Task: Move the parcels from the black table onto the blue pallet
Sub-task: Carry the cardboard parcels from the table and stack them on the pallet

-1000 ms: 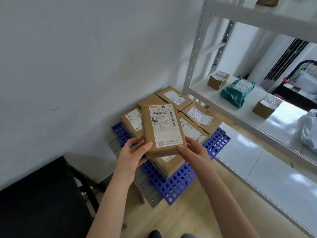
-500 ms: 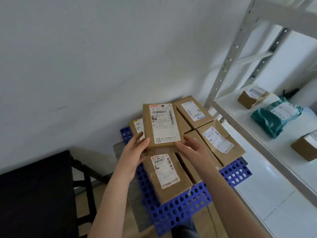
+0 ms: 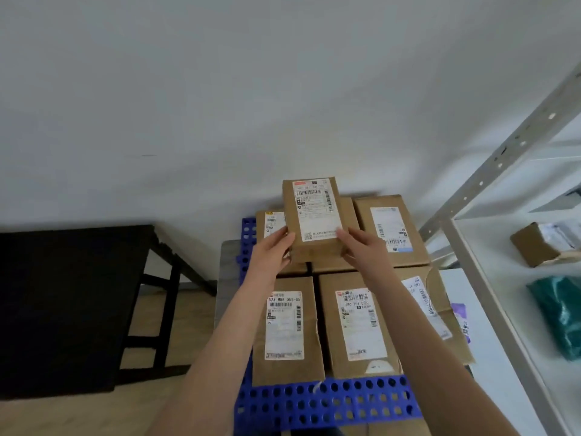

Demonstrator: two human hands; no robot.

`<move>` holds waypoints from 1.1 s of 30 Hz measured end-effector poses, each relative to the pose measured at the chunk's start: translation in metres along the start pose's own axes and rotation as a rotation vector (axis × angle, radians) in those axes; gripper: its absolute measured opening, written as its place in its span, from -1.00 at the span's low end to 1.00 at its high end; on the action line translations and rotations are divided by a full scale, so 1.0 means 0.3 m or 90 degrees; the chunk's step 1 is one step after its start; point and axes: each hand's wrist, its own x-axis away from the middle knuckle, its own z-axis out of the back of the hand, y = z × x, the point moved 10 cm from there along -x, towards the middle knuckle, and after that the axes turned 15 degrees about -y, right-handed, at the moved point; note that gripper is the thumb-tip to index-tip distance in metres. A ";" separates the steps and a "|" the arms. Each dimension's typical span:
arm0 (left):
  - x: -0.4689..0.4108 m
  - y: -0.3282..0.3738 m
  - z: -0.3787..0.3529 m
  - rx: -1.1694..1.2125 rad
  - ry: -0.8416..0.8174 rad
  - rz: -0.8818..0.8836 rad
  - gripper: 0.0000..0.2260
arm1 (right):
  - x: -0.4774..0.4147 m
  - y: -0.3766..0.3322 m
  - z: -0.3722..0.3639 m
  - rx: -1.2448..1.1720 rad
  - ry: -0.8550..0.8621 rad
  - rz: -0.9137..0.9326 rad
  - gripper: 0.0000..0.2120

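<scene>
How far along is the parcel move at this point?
Done: several parcels lie on the blue pallet. In hand: a held parcel, gripped by the left hand and right hand over the back row, not visibly set down. Left: the visible part of the black table shows no parcels, so this may be the last.

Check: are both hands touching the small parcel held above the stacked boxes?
Touching. The head view shows the left hand gripping the left edge of the small parcel, and the right hand gripping its right edge.

Left hand (image 3: 273,251), right hand (image 3: 361,248) outstretched, gripping.
</scene>
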 end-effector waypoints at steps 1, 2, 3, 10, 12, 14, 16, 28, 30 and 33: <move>-0.015 0.000 0.002 -0.007 0.007 0.005 -0.67 | -0.020 0.004 0.004 0.006 0.003 -0.005 -0.75; -0.028 -0.003 0.007 -0.014 0.013 0.013 -0.66 | -0.038 0.009 0.007 0.016 0.006 -0.015 -0.68; -0.038 -0.006 0.014 -0.023 0.016 0.022 -0.64 | -0.054 0.018 0.009 0.024 0.008 -0.025 -0.64; -0.093 -0.040 0.084 -0.039 0.015 0.054 -0.61 | -0.130 0.103 -0.006 0.028 -0.008 -0.080 -0.57; -0.100 -0.055 0.091 -0.035 0.008 0.064 -0.62 | -0.134 0.121 -0.006 0.040 -0.004 -0.090 -0.55; -0.105 -0.063 0.096 -0.031 -0.001 0.066 -0.64 | -0.136 0.129 -0.007 0.066 -0.002 -0.089 -0.53; -0.105 -0.066 0.101 -0.026 -0.005 0.071 -0.64 | -0.131 0.131 -0.010 0.099 -0.001 -0.085 -0.51; -0.095 -0.047 0.129 -0.070 -0.008 0.071 -0.62 | -0.101 0.044 -0.045 0.299 0.022 -0.037 -0.39; -0.089 -0.040 0.127 -0.069 -0.015 0.066 -0.64 | -0.101 0.029 -0.056 0.312 0.017 -0.028 -0.42; -0.082 -0.034 0.123 -0.060 -0.022 0.061 -0.67 | -0.103 0.009 -0.083 0.320 0.003 -0.014 -0.46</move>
